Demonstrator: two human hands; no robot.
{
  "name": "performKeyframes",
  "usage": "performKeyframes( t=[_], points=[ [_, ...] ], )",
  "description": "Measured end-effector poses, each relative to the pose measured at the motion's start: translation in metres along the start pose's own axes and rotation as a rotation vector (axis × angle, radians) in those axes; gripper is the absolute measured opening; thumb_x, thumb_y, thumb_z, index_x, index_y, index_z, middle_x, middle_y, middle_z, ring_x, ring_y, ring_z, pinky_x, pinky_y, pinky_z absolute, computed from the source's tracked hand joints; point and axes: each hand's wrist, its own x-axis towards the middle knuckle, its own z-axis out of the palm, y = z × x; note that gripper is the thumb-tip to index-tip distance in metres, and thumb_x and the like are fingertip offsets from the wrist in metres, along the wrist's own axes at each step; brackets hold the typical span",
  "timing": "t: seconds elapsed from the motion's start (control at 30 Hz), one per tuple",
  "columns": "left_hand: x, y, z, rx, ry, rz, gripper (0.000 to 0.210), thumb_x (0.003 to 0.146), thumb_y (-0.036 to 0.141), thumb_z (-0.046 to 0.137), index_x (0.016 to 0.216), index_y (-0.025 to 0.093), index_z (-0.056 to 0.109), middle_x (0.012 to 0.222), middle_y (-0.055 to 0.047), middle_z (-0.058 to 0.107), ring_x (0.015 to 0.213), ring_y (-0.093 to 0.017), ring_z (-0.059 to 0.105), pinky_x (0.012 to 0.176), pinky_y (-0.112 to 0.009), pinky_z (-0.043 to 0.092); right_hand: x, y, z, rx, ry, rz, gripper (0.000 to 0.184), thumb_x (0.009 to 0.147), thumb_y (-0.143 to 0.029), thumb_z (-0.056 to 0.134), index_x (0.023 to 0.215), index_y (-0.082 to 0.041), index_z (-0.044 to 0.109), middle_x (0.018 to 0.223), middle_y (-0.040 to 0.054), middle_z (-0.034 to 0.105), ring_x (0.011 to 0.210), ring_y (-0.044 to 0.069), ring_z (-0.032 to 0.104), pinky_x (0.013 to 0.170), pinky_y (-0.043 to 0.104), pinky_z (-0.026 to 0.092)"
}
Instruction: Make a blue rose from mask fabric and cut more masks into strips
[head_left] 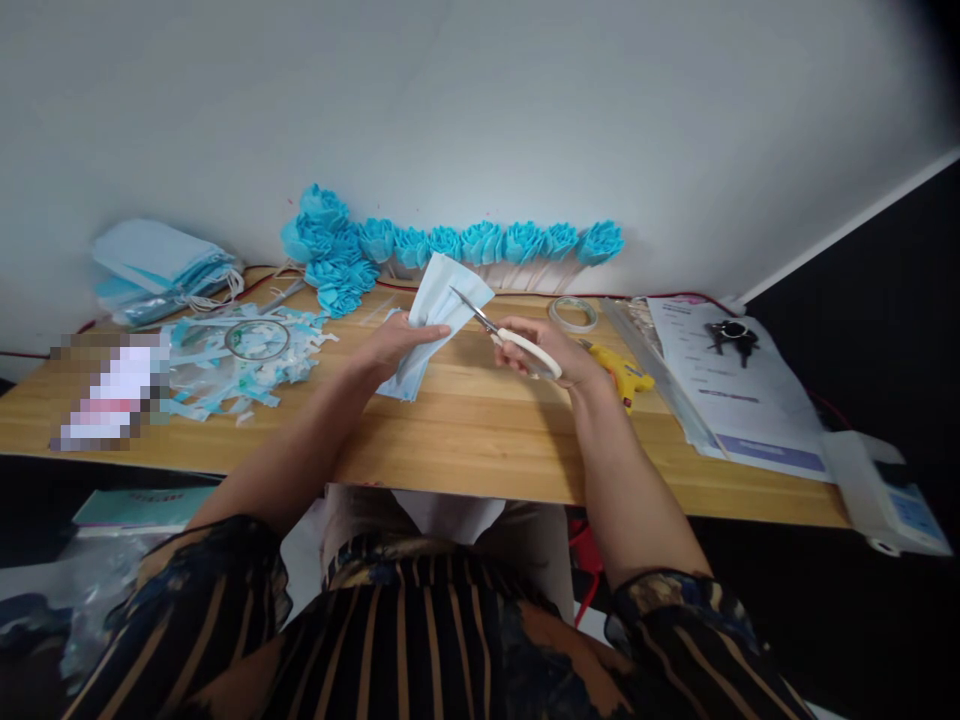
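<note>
My left hand (409,338) grips a light-blue face mask (448,285) above the wooden table, thumb across its front. The mask is held up at a tilt, and its lower end hangs below my fingers. In my right hand (536,350) is a pair of scissors (529,353) with white handles, my fingers closed in the loops. The blades point up and left, touching or overlapping the mask's right side; whether they are cutting into it I cannot tell.
Blue flowers (480,242) line the wall. On the left are a stack of masks (161,260) and blue-white scraps (255,365) with a tape roll on them. Another tape roll (574,314), a yellow glue gun (622,375), papers (727,400) and keys (733,338) lie right.
</note>
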Motion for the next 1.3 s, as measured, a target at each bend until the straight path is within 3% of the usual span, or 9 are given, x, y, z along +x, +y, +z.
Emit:
performKeyframes(
  t=[0.27,0.47,0.53,0.67,0.77,0.87,0.97,1.07,1.3],
  points=[
    [-0.004,0.004,0.002,-0.02,-0.01,-0.029,0.058,0.053,0.049,0.089,0.098,0.015,0.076,0.081,-0.005,0.072,0.066,-0.016,0.058,0.063,-0.029,0.046,0.0,0.004,-0.004,-0.015,-0.045,-0.012,0.044,0.076,-0.044,0.079,0.108,-0.019,0.063,0.078,0.0006,0.066,0.06,0.008,0.051,0.049,0.02,0.038],
    [-0.005,0.007,0.002,-0.045,0.027,-0.036,0.05,0.054,0.048,0.089,0.088,0.015,0.074,0.067,-0.003,0.067,0.053,-0.013,0.053,0.051,-0.026,0.041,-0.001,0.005,-0.007,-0.124,-0.132,-0.103,0.056,0.078,-0.049,0.075,0.125,-0.021,0.06,0.102,0.005,0.069,0.088,0.015,0.061,0.073,0.026,0.048],
    [-0.004,0.009,0.001,-0.084,0.11,-0.042,0.049,0.054,0.05,0.088,0.083,0.015,0.071,0.06,-0.002,0.064,0.05,-0.013,0.052,0.049,-0.026,0.04,0.001,0.006,-0.007,-0.179,-0.087,-0.107,0.057,0.082,-0.05,0.07,0.129,-0.021,0.059,0.104,0.0061,0.069,0.091,0.017,0.062,0.077,0.029,0.049],
    [-0.001,0.01,0.001,-0.195,0.271,-0.003,0.054,0.052,0.052,0.089,0.087,0.015,0.069,0.062,-0.002,0.066,0.058,-0.016,0.06,0.056,-0.028,0.049,0.008,0.014,-0.006,-0.56,0.193,-0.031,0.061,0.082,-0.045,0.07,0.136,-0.02,0.057,0.109,0.0096,0.072,0.095,0.023,0.066,0.083,0.035,0.05],
    [-0.001,0.009,0.004,-0.212,0.27,-0.018,0.059,0.049,0.053,0.091,0.09,0.016,0.069,0.067,-0.001,0.069,0.065,-0.018,0.064,0.063,-0.029,0.052,0.011,0.018,-0.002,-0.943,0.296,0.071,0.064,0.082,-0.037,0.068,0.142,-0.017,0.055,0.111,0.0137,0.075,0.099,0.03,0.068,0.085,0.039,0.05],
    [-0.003,0.009,0.01,-0.228,0.248,-0.033,0.063,0.048,0.055,0.091,0.093,0.017,0.069,0.074,-0.002,0.072,0.072,-0.02,0.067,0.068,-0.03,0.054,0.011,0.017,0.005,-1.138,0.324,0.119,0.056,0.087,-0.037,0.062,0.139,-0.017,0.058,0.108,0.0161,0.076,0.101,0.033,0.07,0.085,0.039,0.049],
    [-0.004,0.01,0.016,-0.252,0.256,-0.063,0.061,0.049,0.056,0.089,0.091,0.017,0.068,0.074,-0.003,0.072,0.078,-0.022,0.068,0.07,-0.03,0.054,0.011,0.013,0.01,-1.253,0.407,0.162,0.042,0.094,-0.04,0.056,0.127,-0.017,0.067,0.106,0.0194,0.076,0.1,0.034,0.071,0.082,0.039,0.049],
    [-0.005,0.01,0.02,-0.269,0.253,-0.063,0.055,0.053,0.054,0.085,0.089,0.017,0.067,0.073,-0.004,0.071,0.081,-0.024,0.068,0.07,-0.031,0.054,0.012,0.012,0.011,-1.292,0.488,0.19,0.042,0.097,-0.042,0.05,0.123,-0.015,0.07,0.104,0.0224,0.076,0.098,0.035,0.071,0.08,0.04,0.049],
    [-0.013,0.012,0.029,-0.305,0.205,-0.046,0.062,0.048,0.045,0.088,0.099,0.016,0.069,0.089,-0.006,0.074,0.09,-0.025,0.068,0.078,-0.033,0.054,0.012,0.017,0.008,-1.317,0.44,0.254,0.043,0.1,-0.042,0.046,0.104,-0.016,0.08,0.097,0.0203,0.076,0.095,0.033,0.069,0.079,0.042,0.049]
  ],
)
